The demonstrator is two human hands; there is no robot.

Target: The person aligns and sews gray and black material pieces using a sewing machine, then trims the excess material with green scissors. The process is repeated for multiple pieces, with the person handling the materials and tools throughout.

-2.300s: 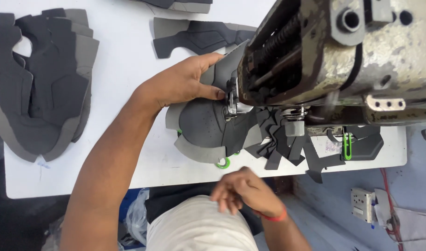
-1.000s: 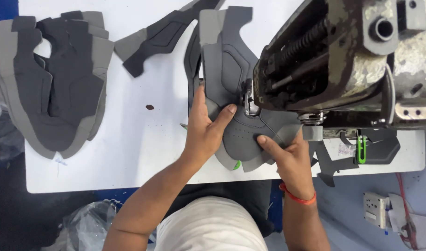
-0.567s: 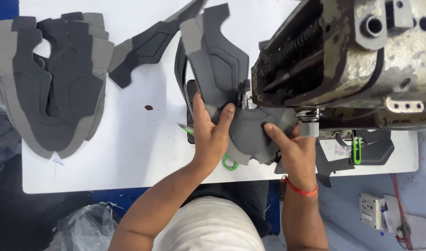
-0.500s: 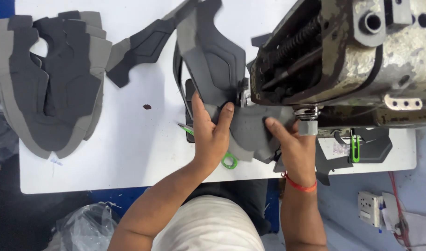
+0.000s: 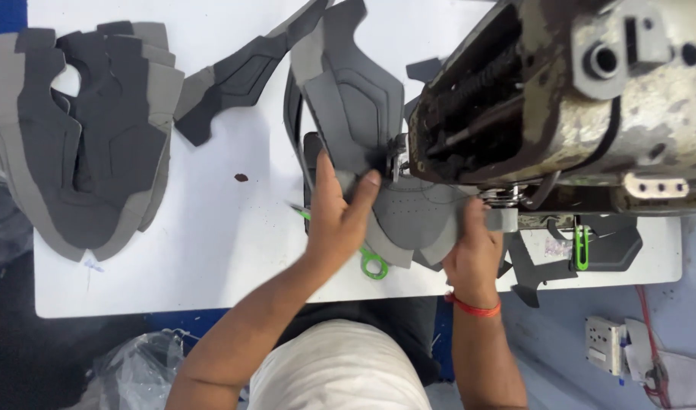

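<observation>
Grey shoe panel held under the head of a sewing machine, both hands pressing it flat.

The shoe panel [image 5: 348, 99] lies on the white counter [image 5: 211, 250] with its near end under the front of the sewing machine [image 5: 560, 99]; since a second ago it has swung further away from the person, so a new stretch of its edge sits at the needle. The left hand [image 5: 336, 216] lies spread, palm down on the panel just left of the machine. The right hand [image 5: 473, 254] pinches the panel's near edge below the machine. Green scissors [image 5: 367, 258] poke out beside the left hand. A stack of panels [image 5: 82, 137] sits well left of the machine.
</observation>
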